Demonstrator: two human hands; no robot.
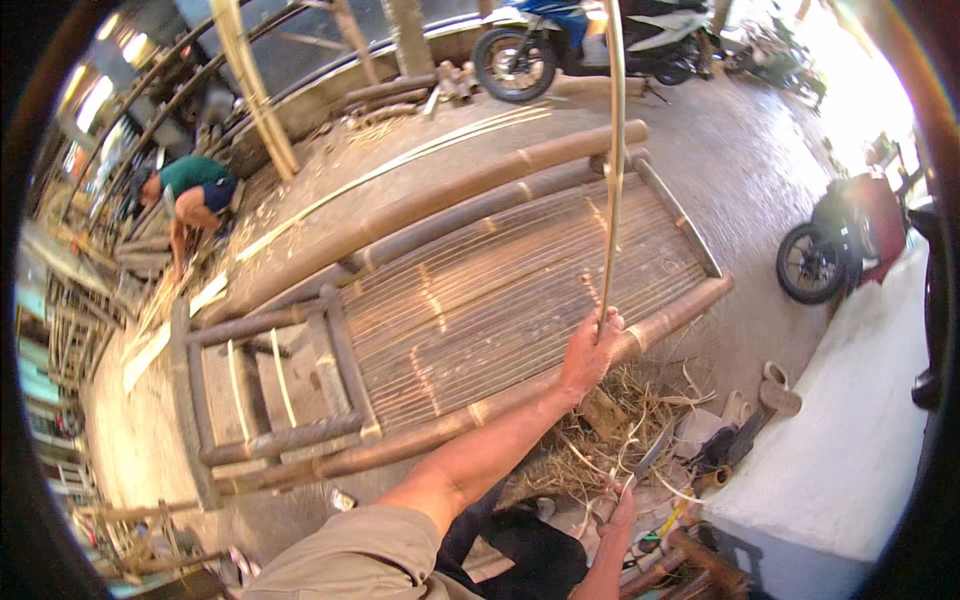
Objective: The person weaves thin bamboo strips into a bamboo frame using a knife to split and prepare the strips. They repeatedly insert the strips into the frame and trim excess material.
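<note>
My left hand [592,352] is closed round the lower part of a long, thin bamboo strip [614,160]. The strip stands nearly upright and runs out past the top of the view. Low on the right, my right hand [618,518] grips a knife [653,452], its blade pointing up and away over a heap of bamboo shavings [590,450]. Beyond my left arm lies a bamboo bench [500,290] with a slatted top, thick pole rails and an open frame at its left end. My left hand is just over its near rail.
At the far left a person in a green shirt [190,172] bends down near wood pieces. Long pale strips [400,160] lie behind the bench. A blue and white motorbike [570,40] stands at the back; another motorbike [820,250] is at right. Sandals [778,390] lie beside a white wall [830,420].
</note>
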